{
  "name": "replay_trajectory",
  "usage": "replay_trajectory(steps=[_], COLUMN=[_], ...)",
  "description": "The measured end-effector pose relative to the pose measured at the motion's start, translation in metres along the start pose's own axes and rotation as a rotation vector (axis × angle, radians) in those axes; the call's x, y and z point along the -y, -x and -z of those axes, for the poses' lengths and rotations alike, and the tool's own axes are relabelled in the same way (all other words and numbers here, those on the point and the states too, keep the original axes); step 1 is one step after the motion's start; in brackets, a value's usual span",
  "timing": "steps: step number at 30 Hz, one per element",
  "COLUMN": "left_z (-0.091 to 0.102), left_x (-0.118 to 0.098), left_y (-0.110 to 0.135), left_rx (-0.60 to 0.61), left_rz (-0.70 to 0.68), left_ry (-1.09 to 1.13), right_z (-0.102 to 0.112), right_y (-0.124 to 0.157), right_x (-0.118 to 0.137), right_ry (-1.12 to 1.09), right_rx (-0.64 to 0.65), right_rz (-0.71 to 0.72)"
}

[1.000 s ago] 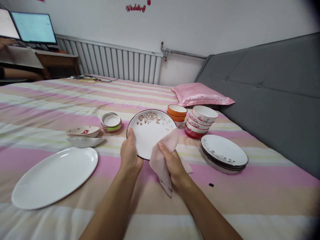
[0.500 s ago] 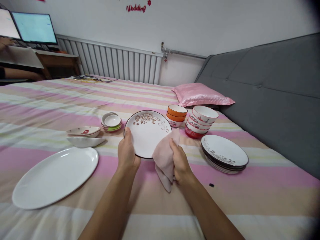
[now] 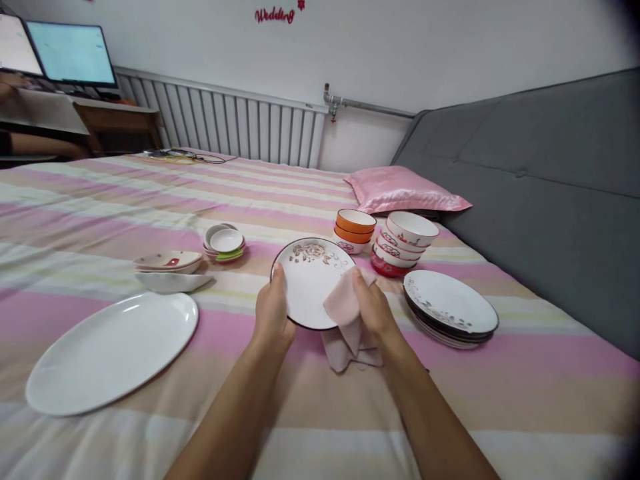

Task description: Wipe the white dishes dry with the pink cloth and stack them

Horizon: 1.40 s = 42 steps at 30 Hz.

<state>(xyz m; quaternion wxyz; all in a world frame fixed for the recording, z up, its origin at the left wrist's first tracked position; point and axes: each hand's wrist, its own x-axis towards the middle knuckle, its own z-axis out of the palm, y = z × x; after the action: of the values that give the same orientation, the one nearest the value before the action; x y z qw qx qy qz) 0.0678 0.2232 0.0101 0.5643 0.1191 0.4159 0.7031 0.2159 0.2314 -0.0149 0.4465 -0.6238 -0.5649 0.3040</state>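
Observation:
A round white plate with a dark rim and a brown flower print is held up, tilted, over the bed. My left hand grips its left edge, thumb on top and fingers hidden underneath. At the right edge, my right hand is closed on a pale pink cloth, pressing it against the plate's rim. Part of the cloth hangs below the plate. To the right of my hands, a stack of similar plates lies on the striped bedsheet.
Left are a white oval platter, shallow dishes and small bowls. Behind the plate stand orange bowls and a stack of red-and-white bowls. A pink pillow lies near the grey headboard. Another person's arm shows far left.
Both hands have moved right and slightly down with the plate. The cloth has shifted along the plate's right edge and now hangs in different folds.

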Motion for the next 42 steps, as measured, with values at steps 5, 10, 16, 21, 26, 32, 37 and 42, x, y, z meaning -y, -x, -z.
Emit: replay_trajectory(steps=[5,10,16,21,26,32,37,42], left_z=[0.001,0.005,0.006,0.005,0.002,0.002,0.006,0.007], left_x=[0.004,0.005,0.006,0.006,0.005,0.006,0.008,0.010], left_y=[-0.002,-0.008,-0.009,-0.007,-0.004,-0.004,-0.007,-0.006], left_rx=[-0.054,-0.108,-0.108,-0.098,-0.096,-0.076,-0.066,-0.061], left_rz=[0.031,0.031,0.034,0.022,0.015,0.007,0.011,0.021], left_ry=[-0.060,-0.063,-0.040,-0.065,-0.090,-0.106,-0.095,-0.126], right_z=[0.023,0.024,0.010,-0.003,-0.005,-0.002,0.004,0.019], right_y=[0.004,0.011,0.020,0.023,0.022,0.019,0.008,-0.004], right_x=[0.014,0.021,0.028,0.023,0.020,0.019,0.015,0.017], right_ry=[0.751,0.801,0.524,0.441,0.485,0.375,-0.294,-0.966], right_rx=[0.001,-0.119,-0.103,0.153,0.164,0.176,0.105,0.013], right_rz=[-0.068,0.038,0.249,0.331,0.395,0.394,0.222,-0.020])
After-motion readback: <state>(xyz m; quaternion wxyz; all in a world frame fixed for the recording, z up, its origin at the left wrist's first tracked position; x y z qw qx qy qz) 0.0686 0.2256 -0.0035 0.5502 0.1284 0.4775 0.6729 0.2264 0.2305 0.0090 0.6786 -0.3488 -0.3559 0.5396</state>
